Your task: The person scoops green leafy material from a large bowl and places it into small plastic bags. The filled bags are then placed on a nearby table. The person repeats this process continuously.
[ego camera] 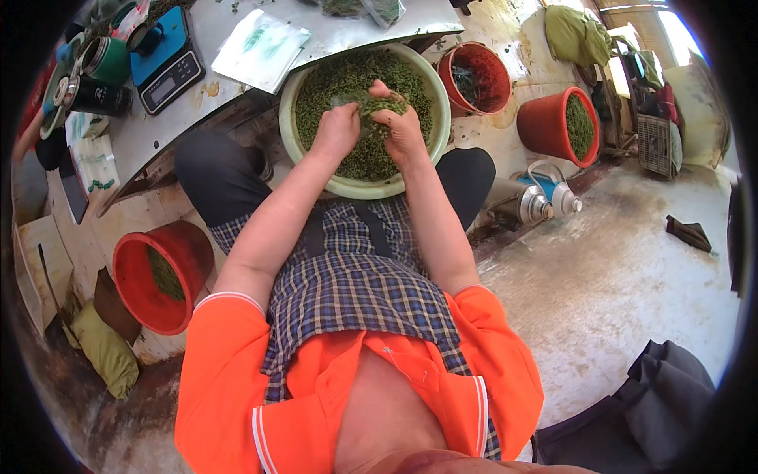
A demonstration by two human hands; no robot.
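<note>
A wide pale-green plastic basin [362, 191] stands between my knees, filled with small green berries or buds [367, 155]. Above this heap, my left hand [339, 131] pinches what looks like the rim of a clear plastic bag [344, 101]. My right hand [406, 131], thumb raised, grips a green clump [384, 105] of the same produce right beside the bag. How much of the clump is inside the bag is hard to tell, since the film is thin and partly covered by my fingers.
A metal-topped table [222, 118] holds a digital scale [169, 77], flat printed bags [260, 50] and a dark flask [100, 96]. Red buckets stand left [198, 249], behind the basin [500, 77] and right [542, 127]. Steel thermoses [521, 201] lie near my right knee.
</note>
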